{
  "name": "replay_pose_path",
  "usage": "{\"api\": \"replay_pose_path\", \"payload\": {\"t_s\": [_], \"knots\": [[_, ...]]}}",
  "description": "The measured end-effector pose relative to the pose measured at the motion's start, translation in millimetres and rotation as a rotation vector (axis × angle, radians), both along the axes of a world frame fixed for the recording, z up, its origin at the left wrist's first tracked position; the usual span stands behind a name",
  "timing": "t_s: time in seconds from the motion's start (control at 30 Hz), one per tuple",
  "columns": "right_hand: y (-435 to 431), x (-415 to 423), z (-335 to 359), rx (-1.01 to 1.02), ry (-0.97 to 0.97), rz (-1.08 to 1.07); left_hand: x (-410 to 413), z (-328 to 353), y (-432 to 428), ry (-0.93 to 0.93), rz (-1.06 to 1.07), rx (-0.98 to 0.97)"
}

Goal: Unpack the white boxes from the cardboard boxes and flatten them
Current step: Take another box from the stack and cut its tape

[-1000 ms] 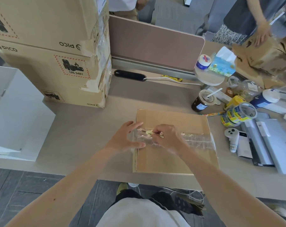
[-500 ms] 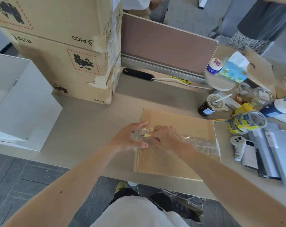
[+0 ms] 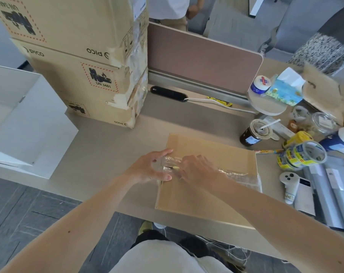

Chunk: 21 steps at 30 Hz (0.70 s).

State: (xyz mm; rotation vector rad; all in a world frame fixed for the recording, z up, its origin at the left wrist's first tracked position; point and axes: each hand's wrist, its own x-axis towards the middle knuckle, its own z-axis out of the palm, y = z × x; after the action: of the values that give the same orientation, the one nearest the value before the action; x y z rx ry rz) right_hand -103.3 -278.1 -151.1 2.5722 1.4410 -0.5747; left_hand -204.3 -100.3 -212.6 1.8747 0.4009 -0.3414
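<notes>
Spreading across the view from 9 to 3 o'clock, the pale surface [image 3: 100,146] carries everything here. At 10 to 11 o'clock a stack of cardboard boxes [image 3: 78,56] stands on it, three high, with torn tape hanging at the corners. At 9 o'clock a white box [image 3: 19,119] lies open, partly over the surface's near edge. A brown divider panel [image 3: 202,56] runs along the far side at 12 to 1 o'clock.

A flat cardboard box [image 3: 202,198] lies at the centre, close to the near edge of the surface, with a strip of clear tape [image 3: 240,174] crossing it from 9 to 3 o'clock.

Both hands meet on that strip near the box's 9 o'clock edge. The left hand [image 3: 149,168] lies spread, forefinger and thumb stretched apart and pressing on the wrinkled tape at the box's edge. The right hand [image 3: 198,168], just beside it at 3 o'clock, has its fingers curled round a small yellow tool [image 3: 176,168], whose tip touches the tape between the two hands. What kind of tool it is I cannot tell.

At 3 o'clock from the box, rolls of tape [image 3: 303,154] sit stacked, with a white controller [image 3: 289,184] just beside them at 6 o'clock. A cup of dark drink [image 3: 254,133] stands at the box's 1 o'clock corner.
</notes>
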Motion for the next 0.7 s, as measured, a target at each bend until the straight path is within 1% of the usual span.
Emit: {"api": "replay_pose_path", "payload": {"t_s": [0.1,0.23,0.53,0.6,0.7], "knots": [[-4,1,1,0.002,0.012,-0.036,-1,4,0,0.023,-0.001,0.019],[-14,6,5,-0.025,-0.048,0.020,-1,9,-2,0.048,-0.004,0.045],[-74,30,11,-0.111,-0.042,-0.017,1,11,-3,0.055,-0.001,0.070],[-77,30,15,-0.102,-0.015,-0.028,3,15,-4,0.044,-0.037,0.156],[-78,30,19,-0.071,0.000,-0.020,12,29,-15,0.050,-0.079,0.387]]}}
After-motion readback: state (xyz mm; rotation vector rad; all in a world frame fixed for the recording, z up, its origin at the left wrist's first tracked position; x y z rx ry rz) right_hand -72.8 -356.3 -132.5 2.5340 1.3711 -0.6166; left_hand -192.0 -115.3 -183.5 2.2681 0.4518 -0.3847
